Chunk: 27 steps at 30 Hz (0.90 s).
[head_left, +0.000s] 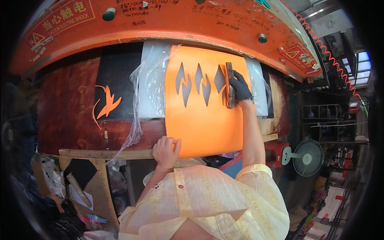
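A bright orange sheet (204,128) lies across the work surface in front of me, its near edge overhanging. Zigzag, pointed cut-outs (185,86) run in a row over its far half, with grey showing through them. My right hand (241,87), in a dark glove, grips a dark, narrow cutting die (230,85) at the rightmost cut-out and partly hides that opening. At the sheet's near left corner is my bare left hand (166,151), fingers curled and thumb against the orange material. What lies under those fingers is hidden.
An orange press beam (168,28) spans the far side, close beyond the sheet. Orange scraps (109,102) lie on a black pad at left. Clear plastic film (136,100) hangs over the wooden front edge (92,154). A fan (307,158) stands at right.
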Tool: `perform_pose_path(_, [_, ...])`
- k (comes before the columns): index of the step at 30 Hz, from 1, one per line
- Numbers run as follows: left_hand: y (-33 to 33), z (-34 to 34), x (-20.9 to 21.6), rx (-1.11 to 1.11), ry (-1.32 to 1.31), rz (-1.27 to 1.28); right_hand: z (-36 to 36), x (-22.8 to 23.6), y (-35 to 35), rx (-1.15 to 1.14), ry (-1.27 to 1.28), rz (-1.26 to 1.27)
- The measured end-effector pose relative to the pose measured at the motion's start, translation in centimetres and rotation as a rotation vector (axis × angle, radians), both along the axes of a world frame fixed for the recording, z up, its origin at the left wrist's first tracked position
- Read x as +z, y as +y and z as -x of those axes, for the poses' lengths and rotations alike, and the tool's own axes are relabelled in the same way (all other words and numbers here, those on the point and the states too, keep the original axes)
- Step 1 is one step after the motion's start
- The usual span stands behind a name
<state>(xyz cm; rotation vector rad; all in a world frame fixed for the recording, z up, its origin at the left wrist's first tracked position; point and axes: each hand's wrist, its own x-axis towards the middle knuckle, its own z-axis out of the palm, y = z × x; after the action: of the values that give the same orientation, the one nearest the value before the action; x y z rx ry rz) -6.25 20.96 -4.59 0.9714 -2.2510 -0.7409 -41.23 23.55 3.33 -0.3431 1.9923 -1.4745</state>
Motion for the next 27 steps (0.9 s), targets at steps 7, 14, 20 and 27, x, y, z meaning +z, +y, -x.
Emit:
perform_pose_path(7, [0.6,0.0,0.3,0.066,0.067,-0.012,0.6,-1.1,3.0,0.083,-0.099,0.471])
perform_pose_path(14, [-3.0,5.0,5.1,0.022,0.267,0.177,2.6,-1.7,4.8,-0.111,-0.501,0.808])
perform_pose_path(20, [-5.3,21.0,8.1,-0.321,0.54,-0.865,1.5,-0.3,4.3,-0.059,-0.385,0.717])
perform_pose_path(27, [-5.0,31.2,8.2,-0.32,0.325,-0.726,0.8,-0.3,4.1,0.011,-0.238,0.674])
